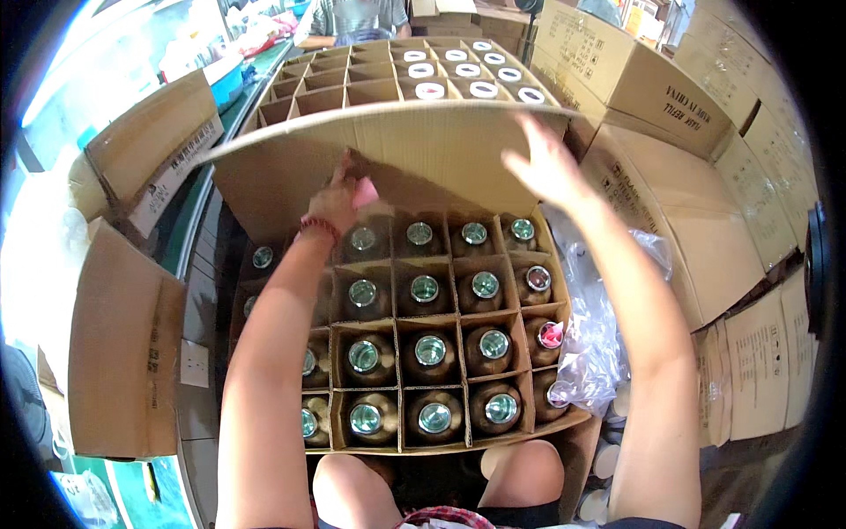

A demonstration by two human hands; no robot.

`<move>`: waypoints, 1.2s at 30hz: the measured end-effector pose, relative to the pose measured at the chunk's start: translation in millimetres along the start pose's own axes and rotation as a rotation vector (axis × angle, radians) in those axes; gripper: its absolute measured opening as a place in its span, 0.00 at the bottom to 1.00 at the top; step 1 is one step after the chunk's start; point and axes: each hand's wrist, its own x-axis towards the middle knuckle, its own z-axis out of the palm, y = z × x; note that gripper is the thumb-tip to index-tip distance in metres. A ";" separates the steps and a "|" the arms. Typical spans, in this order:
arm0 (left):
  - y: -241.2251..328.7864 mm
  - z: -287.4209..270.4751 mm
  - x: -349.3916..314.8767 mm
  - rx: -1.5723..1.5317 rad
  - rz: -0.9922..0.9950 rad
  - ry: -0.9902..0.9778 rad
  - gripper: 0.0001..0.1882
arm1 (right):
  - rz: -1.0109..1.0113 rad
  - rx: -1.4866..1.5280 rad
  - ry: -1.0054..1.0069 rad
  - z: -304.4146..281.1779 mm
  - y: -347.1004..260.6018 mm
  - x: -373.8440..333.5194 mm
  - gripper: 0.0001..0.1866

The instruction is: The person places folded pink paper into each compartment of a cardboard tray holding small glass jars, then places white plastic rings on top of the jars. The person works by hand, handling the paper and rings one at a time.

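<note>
In front of me stands an open cardboard box, its divider [396, 348] making rows of cells. Silvery glass flask liners [430, 350] sit upright in the cells, their round mouths facing up with greenish insides. A pink scrap sits in the mouth of one liner [551, 334] at the right edge. My left hand [333, 204] is closed around a small pink piece [365, 190] of cloth or paper, its index finger stretched toward the raised cardboard panel [423, 150]. Slightly blurred, my right hand [548, 166] is open near that panel's right end, fingers apart and holding nothing.
Behind the panel, another divided box [370, 72] holds several white-ringed pieces [467, 70]. Clear plastic film [592, 348] lies along the right side. Cardboard boxes [652, 75] are stacked at right; cardboard flaps [150, 145] rise at left. A person [357, 19] is at the far end.
</note>
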 end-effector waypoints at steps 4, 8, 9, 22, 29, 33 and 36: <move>-18.7 6.5 37.3 0.041 -0.015 -0.114 0.22 | -0.170 0.057 0.516 -1.5 19.9 53.9 0.29; 0.1 11.2 40.4 0.022 -0.014 -0.149 0.18 | -0.244 0.040 0.373 16.7 35.2 38.0 0.21; 7.2 7.2 31.9 0.014 -0.009 -0.108 0.18 | -0.267 0.038 0.301 25.3 34.8 27.1 0.19; 6.6 -11.0 -30.4 -0.192 -0.037 -0.002 0.25 | -0.037 0.187 -0.284 53.9 -13.4 -104.1 0.16; 62.8 -32.6 -124.5 -1.225 -0.243 0.028 0.15 | 0.280 0.658 -0.245 47.7 -70.2 -156.5 0.21; 112.4 -41.2 -197.4 -2.058 -0.501 0.074 0.16 | 0.362 0.985 -0.268 57.1 -114.0 -188.2 0.25; 128.6 -14.6 -219.3 -2.201 -0.585 0.097 0.17 | 0.326 0.999 -0.167 73.1 -129.0 -208.6 0.15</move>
